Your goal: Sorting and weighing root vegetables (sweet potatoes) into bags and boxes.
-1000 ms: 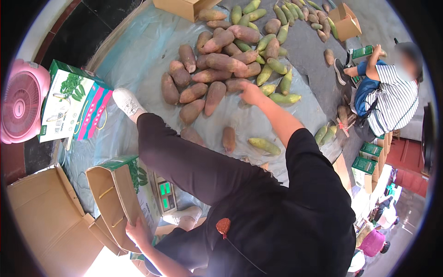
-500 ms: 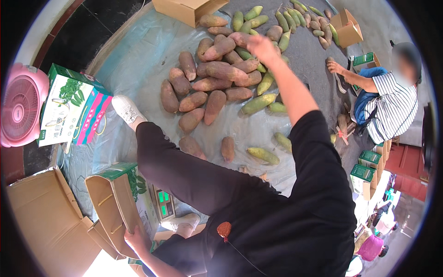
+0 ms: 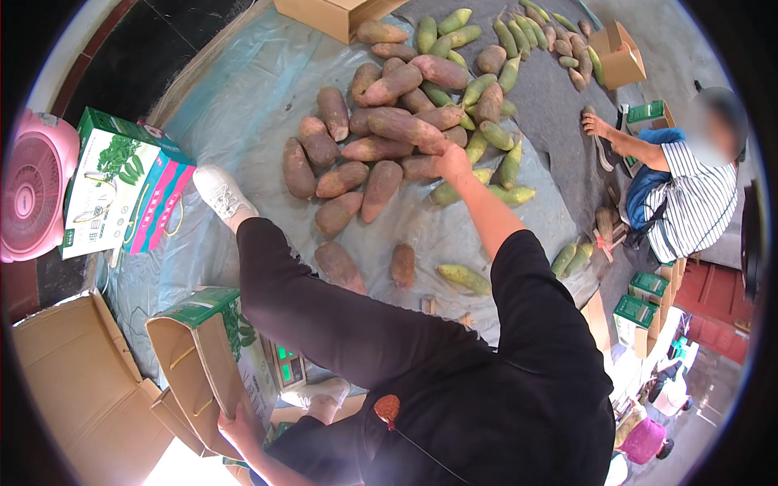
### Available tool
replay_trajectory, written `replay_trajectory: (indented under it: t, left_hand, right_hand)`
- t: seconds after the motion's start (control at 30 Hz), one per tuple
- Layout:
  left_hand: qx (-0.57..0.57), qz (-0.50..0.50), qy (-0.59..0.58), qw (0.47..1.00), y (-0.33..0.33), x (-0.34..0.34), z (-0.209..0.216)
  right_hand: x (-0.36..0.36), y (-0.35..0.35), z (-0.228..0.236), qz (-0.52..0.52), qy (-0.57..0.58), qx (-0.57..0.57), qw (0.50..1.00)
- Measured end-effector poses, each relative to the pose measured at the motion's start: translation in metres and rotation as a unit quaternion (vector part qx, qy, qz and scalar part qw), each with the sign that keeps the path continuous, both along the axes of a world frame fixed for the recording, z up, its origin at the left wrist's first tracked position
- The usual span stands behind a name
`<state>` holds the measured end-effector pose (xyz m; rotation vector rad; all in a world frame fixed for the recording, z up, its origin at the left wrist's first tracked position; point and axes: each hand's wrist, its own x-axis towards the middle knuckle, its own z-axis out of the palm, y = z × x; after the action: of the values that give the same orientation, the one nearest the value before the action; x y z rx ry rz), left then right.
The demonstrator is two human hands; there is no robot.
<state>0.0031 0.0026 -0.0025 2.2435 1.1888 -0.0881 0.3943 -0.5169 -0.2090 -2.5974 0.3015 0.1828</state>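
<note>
My left hand [image 3: 241, 427] grips the open edge of a green and white carton [image 3: 212, 368], which lies tipped with its brown inside and yellow cord handle showing. Ahead, my right hand [image 3: 452, 160] reaches down into a pile of large reddish root vegetables. It touches the near end of a long reddish root [image 3: 403, 127]; its fingertips are hidden, so I cannot tell whether they close on it. Green radishes [image 3: 509, 164] lie just right of this hand. Beside the carton, partly behind my leg, a scale [image 3: 288, 366] shows lit green displays.
A pink fan [image 3: 36, 186] and printed gift boxes [image 3: 109, 190] stand at the left. An opened cardboard box [image 3: 81, 389] lies at lower left. Across the plastic sheet, a person in a striped shirt [image 3: 689, 194] sits at the right, near more cartons [image 3: 636, 312].
My right hand has come nearer, from the far part of the pile to the long root's end. Some green radishes now lie differently. My left hand stays on the carton.
</note>
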Motion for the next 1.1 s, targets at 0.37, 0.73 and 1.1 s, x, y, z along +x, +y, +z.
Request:
replay_trajectory:
  t: [0.37, 0.73, 1.1]
  left_hand:
    - [-0.023, 0.012, 0.004, 1.000, -0.005, 0.011, 0.004]
    - [0.008, -0.005, 0.011, 1.000, 0.000, 0.007, 0.000]
    - [-0.004, 0.025, 0.004, 1.000, 0.007, -0.003, -0.003]
  right_hand:
    - [0.036, 0.018, 0.012, -0.013, 0.028, -0.083, 0.996]
    - [0.047, 0.020, 0.006, 0.010, 0.076, -0.038, 0.996]
    - [0.036, 0.033, -0.019, -0.008, 0.102, 0.091, 0.991]
